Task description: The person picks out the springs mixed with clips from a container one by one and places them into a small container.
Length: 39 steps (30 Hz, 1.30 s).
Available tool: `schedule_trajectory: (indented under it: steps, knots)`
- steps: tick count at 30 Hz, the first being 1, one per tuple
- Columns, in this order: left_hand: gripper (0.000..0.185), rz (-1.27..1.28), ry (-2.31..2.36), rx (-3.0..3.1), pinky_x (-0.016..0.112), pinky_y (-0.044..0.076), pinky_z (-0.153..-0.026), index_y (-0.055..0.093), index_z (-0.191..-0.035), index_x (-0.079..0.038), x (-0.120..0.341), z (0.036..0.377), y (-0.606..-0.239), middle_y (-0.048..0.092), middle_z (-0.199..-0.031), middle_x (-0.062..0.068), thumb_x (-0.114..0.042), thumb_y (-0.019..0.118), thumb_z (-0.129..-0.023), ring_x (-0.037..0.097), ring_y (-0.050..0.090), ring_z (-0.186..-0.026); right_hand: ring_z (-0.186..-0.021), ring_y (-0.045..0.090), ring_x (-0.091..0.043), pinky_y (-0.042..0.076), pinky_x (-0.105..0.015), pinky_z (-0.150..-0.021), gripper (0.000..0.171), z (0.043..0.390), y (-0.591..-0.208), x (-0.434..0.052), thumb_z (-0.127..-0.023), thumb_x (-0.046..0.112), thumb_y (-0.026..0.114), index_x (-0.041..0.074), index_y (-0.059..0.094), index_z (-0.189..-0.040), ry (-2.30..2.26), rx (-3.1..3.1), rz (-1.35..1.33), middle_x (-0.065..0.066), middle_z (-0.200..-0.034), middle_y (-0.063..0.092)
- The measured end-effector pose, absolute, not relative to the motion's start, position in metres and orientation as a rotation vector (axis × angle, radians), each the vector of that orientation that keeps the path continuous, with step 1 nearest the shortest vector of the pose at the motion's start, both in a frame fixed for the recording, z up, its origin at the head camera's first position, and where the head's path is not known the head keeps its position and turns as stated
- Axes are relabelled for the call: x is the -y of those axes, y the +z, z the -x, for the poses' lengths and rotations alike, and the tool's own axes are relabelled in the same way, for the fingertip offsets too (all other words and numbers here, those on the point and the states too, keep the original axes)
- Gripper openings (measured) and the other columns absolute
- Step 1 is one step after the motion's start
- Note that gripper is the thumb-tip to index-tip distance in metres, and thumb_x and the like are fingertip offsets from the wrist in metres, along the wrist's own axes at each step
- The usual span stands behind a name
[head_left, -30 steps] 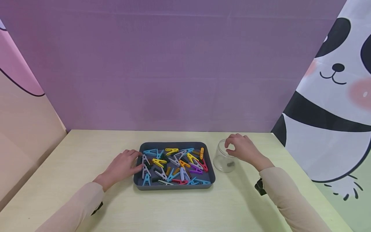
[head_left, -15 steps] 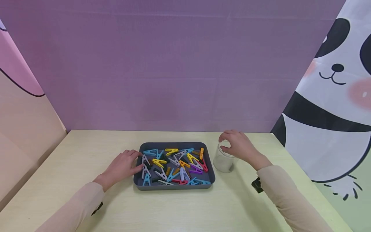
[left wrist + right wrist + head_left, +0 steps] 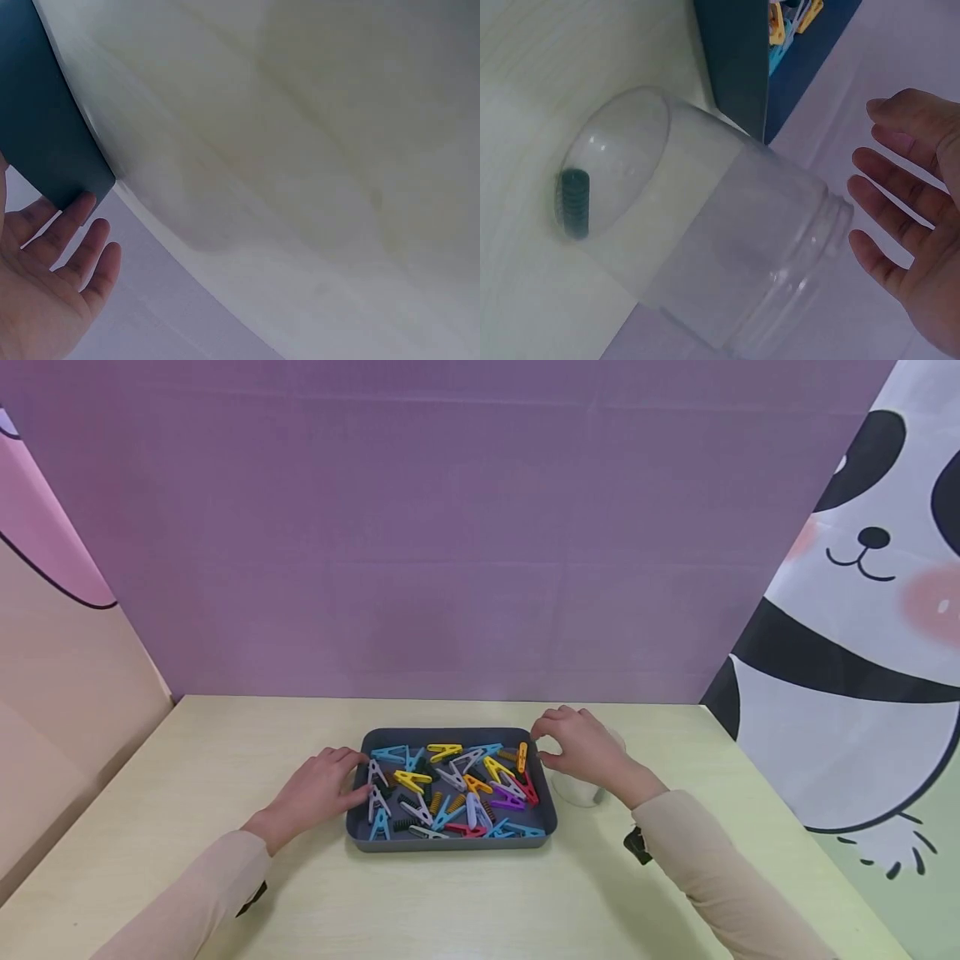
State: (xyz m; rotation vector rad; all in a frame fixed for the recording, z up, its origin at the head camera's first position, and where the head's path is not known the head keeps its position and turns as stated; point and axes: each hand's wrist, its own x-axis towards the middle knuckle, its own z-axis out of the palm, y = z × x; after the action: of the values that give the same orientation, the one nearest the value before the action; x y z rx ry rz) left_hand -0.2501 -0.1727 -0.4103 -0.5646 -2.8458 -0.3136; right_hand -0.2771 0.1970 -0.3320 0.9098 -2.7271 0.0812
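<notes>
A: Left hand [image 3: 318, 791]?
B: We see it flat, fingers straight, touching the tray [image 3: 365, 845] at 9 o'clock.
A: Right hand [image 3: 581, 752]?
B: Loosely curled, empty, over the jar [image 3: 705, 240] at the tray's 3 o'clock.

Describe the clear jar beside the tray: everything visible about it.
The jar looks like clear plastic, with a threaded neck, an open mouth and no lid on it. It stands upright on the table just right of the tray; whether they touch is unclear. One small dark ridged piece lies on its bottom; otherwise it looks empty. The right hand hovers above its mouth toward the tray, fingers loosely spread, not gripping it, hiding most of it from the head view.
</notes>
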Motion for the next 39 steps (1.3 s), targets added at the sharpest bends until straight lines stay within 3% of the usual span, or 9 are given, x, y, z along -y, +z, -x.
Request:
schedule_trajectory:
  steps: [14, 26, 39]
  knots:
    - [0.045, 0.568, -0.322, 2.847, 0.047, 0.045, -0.091, 0.059, -0.114, -0.006, 0.172, 0.25, -0.41, 0.059, -0.117, 0.013, -0.038, 0.063, -0.082, 0.03, 0.054, -0.107, -0.091, 0.056, -0.02, 0.047, -0.047, -0.084, 0.025, 0.282, -0.358, -0.179, -0.074, 0.019, 0.074, 0.012, 0.067, -0.097, -0.004, 2.818, -0.972, -0.001, -0.097, 0.065]
    - [0.046, 0.556, -0.306, 2.861, 0.047, 0.045, -0.091, 0.058, -0.115, -0.006, 0.172, 0.25, -0.41, 0.059, -0.118, 0.014, -0.038, 0.063, -0.082, 0.031, 0.053, -0.107, -0.084, 0.053, -0.02, 0.046, -0.04, -0.076, 0.02, 0.287, -0.369, -0.173, -0.074, 0.016, 0.073, 0.013, 0.067, -0.092, -0.142, 2.785, -1.03, 0.0, -0.089, 0.062]
    - [0.046, 0.54, -0.335, 2.889, 0.048, 0.043, -0.094, 0.058, -0.116, -0.007, 0.171, 0.25, -0.41, 0.057, -0.121, 0.014, -0.038, 0.063, -0.082, 0.031, 0.052, -0.109, -0.098, 0.055, -0.021, 0.044, -0.045, -0.091, 0.035, 0.295, -0.377, -0.168, -0.074, 0.02, 0.075, 0.017, 0.065, -0.108, -0.349, 2.841, -1.001, -0.002, -0.101, 0.063]
